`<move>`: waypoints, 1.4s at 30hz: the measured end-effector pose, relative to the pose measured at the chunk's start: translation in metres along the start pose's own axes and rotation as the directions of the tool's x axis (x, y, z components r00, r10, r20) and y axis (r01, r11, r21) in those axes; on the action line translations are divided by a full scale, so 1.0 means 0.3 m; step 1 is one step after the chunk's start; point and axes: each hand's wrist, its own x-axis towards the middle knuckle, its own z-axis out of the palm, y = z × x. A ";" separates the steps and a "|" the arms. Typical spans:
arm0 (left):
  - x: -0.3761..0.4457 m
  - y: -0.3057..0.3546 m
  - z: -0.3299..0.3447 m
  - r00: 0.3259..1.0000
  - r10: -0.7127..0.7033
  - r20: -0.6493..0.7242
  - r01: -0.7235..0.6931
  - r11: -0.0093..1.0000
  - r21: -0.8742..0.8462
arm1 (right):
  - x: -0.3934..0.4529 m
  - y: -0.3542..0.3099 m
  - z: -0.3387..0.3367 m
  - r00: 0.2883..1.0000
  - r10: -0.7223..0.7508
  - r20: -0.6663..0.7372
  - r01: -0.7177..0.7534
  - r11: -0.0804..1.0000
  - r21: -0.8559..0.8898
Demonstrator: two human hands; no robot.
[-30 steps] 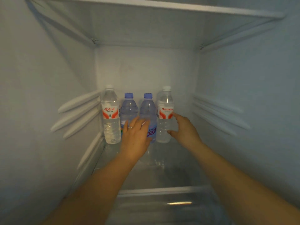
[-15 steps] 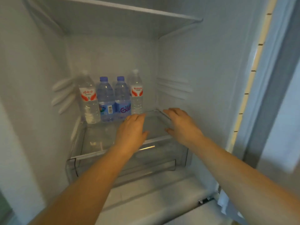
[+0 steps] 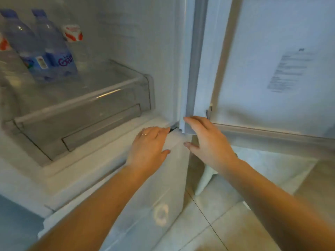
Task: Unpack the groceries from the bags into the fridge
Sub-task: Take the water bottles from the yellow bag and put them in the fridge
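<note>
Both of my hands empty at the fridge's lower right corner, bottles shelved up and to the left.

The white fridge interior point(image 3: 148, 42) holds upright clear plastic water bottles point(image 3: 54, 51) on its clear shelf point(image 3: 101, 91), standing well left of and above my hands. My right hand point(image 3: 208, 142) and ringed left hand point(image 3: 150, 145) both reach forward with fingers loose, gripping nothing; the left is nearer the bottles. No bags in view.

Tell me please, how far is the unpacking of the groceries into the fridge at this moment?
Done: water bottles stand in a row at the back of the fridge shelf. In hand: nothing; the left hand and the right hand are both empty, out at the fridge's lower front edge. Left: cannot tell, since no bag or other grocery is in view.
</note>
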 end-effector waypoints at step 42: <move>0.709 2.080 1.026 0.857 0.354 0.376 -0.243 0.919 -0.310 | -0.962 2.054 -0.732 0.811 0.547 0.208 -0.499 0.832 -0.244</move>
